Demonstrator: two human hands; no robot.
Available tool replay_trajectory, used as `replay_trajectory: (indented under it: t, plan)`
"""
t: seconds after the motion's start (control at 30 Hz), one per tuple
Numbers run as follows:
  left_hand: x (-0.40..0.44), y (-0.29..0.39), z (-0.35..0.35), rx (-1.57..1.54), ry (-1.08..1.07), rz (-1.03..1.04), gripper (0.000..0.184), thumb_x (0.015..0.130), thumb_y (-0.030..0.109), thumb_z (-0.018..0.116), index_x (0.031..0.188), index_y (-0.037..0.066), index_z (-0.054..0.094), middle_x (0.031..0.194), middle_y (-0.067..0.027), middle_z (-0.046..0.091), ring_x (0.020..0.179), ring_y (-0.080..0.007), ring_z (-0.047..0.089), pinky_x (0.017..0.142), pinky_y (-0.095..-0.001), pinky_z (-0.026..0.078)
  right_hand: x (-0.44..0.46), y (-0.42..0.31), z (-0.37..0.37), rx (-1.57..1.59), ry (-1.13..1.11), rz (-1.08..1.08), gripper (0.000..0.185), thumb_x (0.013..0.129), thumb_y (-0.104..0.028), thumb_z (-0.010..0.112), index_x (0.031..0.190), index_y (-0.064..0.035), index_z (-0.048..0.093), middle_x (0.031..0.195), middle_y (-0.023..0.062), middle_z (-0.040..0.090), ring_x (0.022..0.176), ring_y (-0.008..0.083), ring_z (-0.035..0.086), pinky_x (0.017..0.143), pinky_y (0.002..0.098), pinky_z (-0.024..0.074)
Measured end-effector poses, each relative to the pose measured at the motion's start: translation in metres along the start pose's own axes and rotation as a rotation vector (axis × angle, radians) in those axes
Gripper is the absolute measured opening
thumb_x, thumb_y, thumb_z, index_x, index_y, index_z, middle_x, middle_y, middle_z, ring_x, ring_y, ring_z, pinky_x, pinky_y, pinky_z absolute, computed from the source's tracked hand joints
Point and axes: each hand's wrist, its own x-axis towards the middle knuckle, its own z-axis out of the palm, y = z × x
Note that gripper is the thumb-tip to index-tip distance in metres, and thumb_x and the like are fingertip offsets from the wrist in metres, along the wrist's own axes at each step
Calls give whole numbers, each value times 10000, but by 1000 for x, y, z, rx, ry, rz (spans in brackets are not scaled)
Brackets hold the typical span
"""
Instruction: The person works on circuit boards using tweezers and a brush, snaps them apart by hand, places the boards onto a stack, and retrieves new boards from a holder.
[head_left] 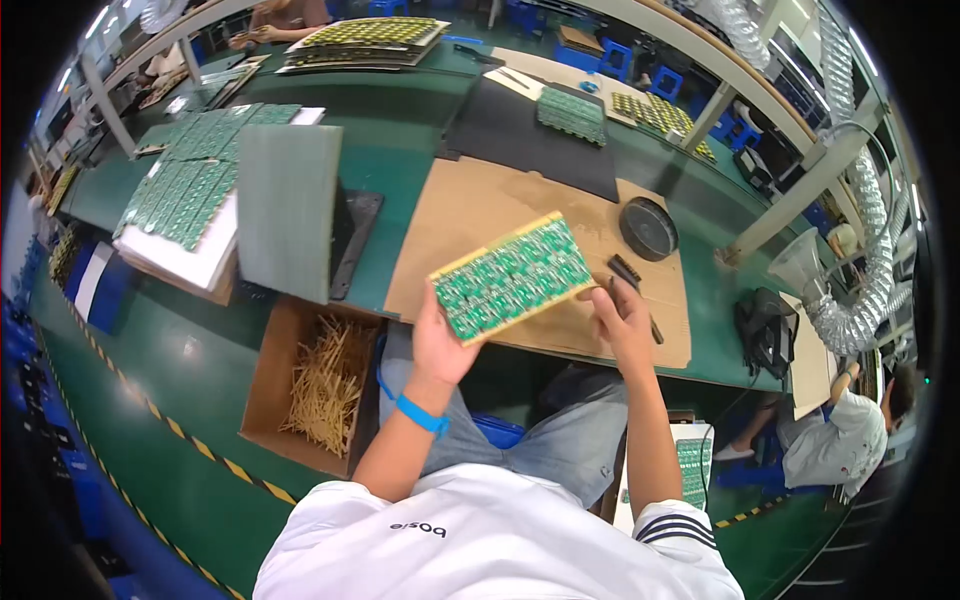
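A green circuit board panel (515, 275) with yellowish strips along its long edges is held tilted above the cardboard sheet. My left hand (441, 338) grips its lower left end, the thumb along the edge. At the opposite end my right hand (622, 320) is closed, thumb and forefinger pinching the lower right corner. Partly behind my right hand lies a black brush (624, 268) on the cardboard. A round black dish (648, 229) sits just beyond the brush.
Brown cardboard (450, 215) covers the table before me. Stacked green panels (185, 185) and an upright grey-green board (290, 212) stand left. A box of yellow strips (325, 385) is on the floor. Farther back, another panel (571, 114) lies on a black mat (500, 125). A person (840, 435) sits right.
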Motion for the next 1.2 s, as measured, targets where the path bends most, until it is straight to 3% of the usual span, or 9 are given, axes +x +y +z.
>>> replay_trajectory:
  t: [0.07, 0.23, 0.33, 0.5, 0.6, 0.67, 0.73, 0.83, 1.2]
  plan:
    - [-23, -3, 4, -87, -2, -20, 633, 1084, 496, 333, 1501, 27, 418, 1522, -172, 473, 1386, -380, 467, 1157, -587, 363, -5, -10, 22, 374, -263, 215, 271, 996, -251, 667, 1112, -6, 672, 794, 5, 641, 558, 44, 519, 461, 202, 315]
    - [-79, 20, 15, -278, -93, -197, 710, 1043, 547, 385, 1544, 46, 365, 1557, -206, 422, 1433, -431, 400, 1175, -620, 319, -15, -22, 60, 497, -389, 239, 277, 1010, -259, 638, 1146, -19, 651, 713, -11, 603, 503, 38, 459, 427, 203, 243]
    - [-102, 34, 11, -108, -258, -385, 772, 1006, 561, 449, 1568, 49, 320, 1543, -266, 399, 1345, -434, 475, 1078, -562, 438, -15, -38, 83, 450, -602, 255, 273, 1010, -256, 640, 1132, -12, 651, 701, -13, 582, 501, 31, 429, 433, 198, 245]
    - [-107, 51, -15, -260, -495, -261, 794, 971, 493, 560, 1572, 40, 306, 1464, -281, 447, 1173, -359, 551, 917, -462, 510, -10, -65, 129, 297, -718, 261, 267, 1005, -253, 656, 1120, -13, 650, 748, -21, 597, 528, 23, 429, 453, 200, 258]
    - [-107, 94, -16, 101, -310, 145, 824, 913, 401, 671, 1562, 35, 319, 1354, -221, 501, 1035, -278, 547, 792, -377, 495, 0, -60, 147, 348, -452, 172, 284, 1016, -245, 631, 1142, 9, 632, 838, 15, 599, 516, 34, 398, 439, 208, 263]
    - [-108, 136, -4, 708, 21, 436, 836, 859, 350, 733, 1550, 64, 360, 1269, -181, 523, 1070, -291, 542, 856, -406, 500, 7, -58, 151, 391, -426, 157, 272, 1018, -238, 628, 1137, 6, 628, 841, 16, 598, 516, 35, 395, 439, 209, 266]
    - [-86, 179, -4, 1600, 177, 995, 823, 812, 307, 763, 1529, 96, 418, 1223, -193, 503, 1088, -328, 528, 922, -442, 485, 11, -47, 150, 461, -336, 148, 248, 1021, -225, 622, 1128, -2, 620, 847, 20, 596, 516, 36, 390, 440, 210, 270]
    - [-66, 209, 23, 2101, 458, 1282, 824, 769, 234, 792, 1516, 137, 458, 1209, -222, 468, 1110, -386, 509, 971, -486, 461, 22, 0, 152, 561, -300, 195, 202, 1025, -201, 612, 1104, -15, 610, 842, 23, 599, 512, 37, 387, 438, 207, 270]
    - [-9, 232, 16, 2586, 720, 1409, 801, 733, 215, 819, 1478, 209, 524, 1246, -253, 421, 1101, -430, 487, 946, -515, 460, 18, 10, 147, 730, -297, 240, 93, 1028, -142, 592, 1022, -50, 580, 832, 34, 611, 500, 38, 381, 427, 203, 265]
